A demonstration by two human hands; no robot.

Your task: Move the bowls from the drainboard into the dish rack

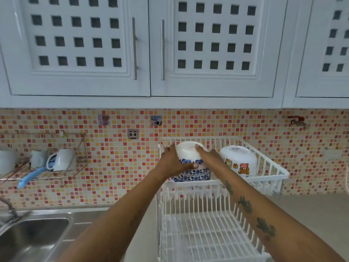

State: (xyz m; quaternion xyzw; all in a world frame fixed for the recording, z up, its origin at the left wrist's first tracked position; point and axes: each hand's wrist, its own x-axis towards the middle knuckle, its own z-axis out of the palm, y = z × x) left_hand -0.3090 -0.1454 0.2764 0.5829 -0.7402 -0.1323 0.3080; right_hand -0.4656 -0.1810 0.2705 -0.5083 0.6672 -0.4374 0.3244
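Note:
A white bowl with a blue floral band point(190, 172) sits upside down in the left part of the upper tier of the white two-tier dish rack point(279, 172). My left hand point(174, 160) grips its left side, thumb on the blue band. My right hand point(209, 156) holds its right side with fingers over the base. A second upturned white bowl with cartoon animal pictures point(238, 160) rests to the right in the same tier. The rack's lower tier point(207, 233) holds nothing that I can see.
A steel sink point(35, 235) and tap point(9, 207) are at the lower left. A wire wall shelf point(43, 174) carries a white mug point(63, 159) and a blue-handled utensil. White cabinets hang overhead. Beige counter lies right of the rack.

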